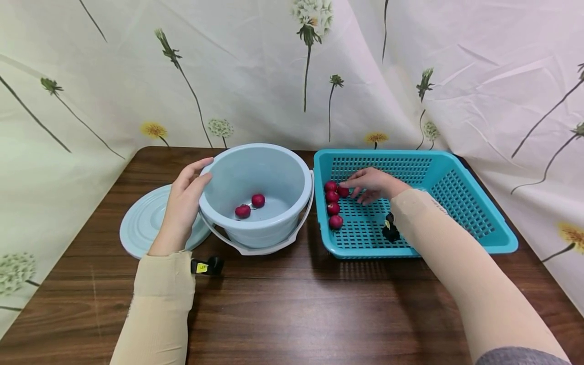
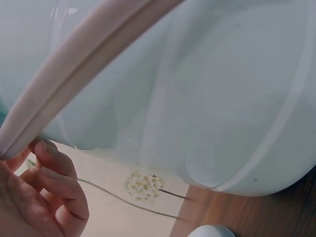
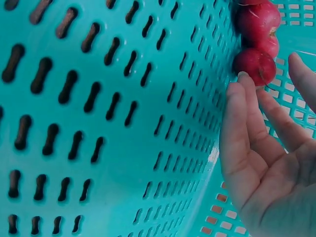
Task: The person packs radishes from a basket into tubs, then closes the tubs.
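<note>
My left hand (image 1: pixel 182 203) holds the upper left rim of a pale blue bucket (image 1: pixel 260 231); in the left wrist view its curled fingers (image 2: pixel 61 182) are at the bucket's edge. Two red radishes (image 1: pixel 258 201) lie on the bucket's floor. Inside a turquoise basket (image 1: pixel 470 203), my right hand (image 1: pixel 371 183) reaches toward a radish (image 1: pixel 343 191) near the left wall. In the right wrist view the fingertips touch the nearest radish (image 3: pixel 254 66), with the thumb apart from it. Several more radishes (image 1: pixel 335 222) line that left wall.
A pale blue lid (image 1: pixel 141 223) lies on the brown wooden table (image 1: pixel 292 309), left of the bucket and partly behind my left hand. The bucket's white handle (image 1: pixel 266 249) hangs down in front. A flower-patterned cloth (image 1: pixel 255 66) covers the wall behind.
</note>
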Motion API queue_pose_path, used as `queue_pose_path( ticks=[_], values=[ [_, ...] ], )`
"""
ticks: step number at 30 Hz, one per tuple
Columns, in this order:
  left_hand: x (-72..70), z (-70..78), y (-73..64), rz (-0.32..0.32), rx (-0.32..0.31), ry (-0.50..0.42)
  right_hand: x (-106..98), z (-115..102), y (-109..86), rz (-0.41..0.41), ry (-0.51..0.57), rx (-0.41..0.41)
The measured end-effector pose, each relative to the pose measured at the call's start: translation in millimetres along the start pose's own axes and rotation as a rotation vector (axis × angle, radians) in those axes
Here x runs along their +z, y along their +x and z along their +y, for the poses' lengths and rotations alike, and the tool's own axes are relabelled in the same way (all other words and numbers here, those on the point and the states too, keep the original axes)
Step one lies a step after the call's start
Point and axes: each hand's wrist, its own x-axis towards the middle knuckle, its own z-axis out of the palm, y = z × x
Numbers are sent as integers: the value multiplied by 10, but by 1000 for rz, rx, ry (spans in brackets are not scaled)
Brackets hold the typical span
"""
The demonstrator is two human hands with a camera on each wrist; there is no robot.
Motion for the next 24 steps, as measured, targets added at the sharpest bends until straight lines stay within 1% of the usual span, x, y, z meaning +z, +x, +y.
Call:
queue_pose_path(
  ticks=[8,13,20,24],
  values=[
    [-1,2,-4,3,-4,5,42,23,33,-45,-18,37],
    [-3,-1,-3,-1,-1,1,70,21,44,-44,-19,51],
    [-8,-5,2,-1,-3,-1,84,12,53,-58,-19,48],
    [-1,-1,4,-2,-6,0,96,9,41,-48,-34,42]
  ],
)
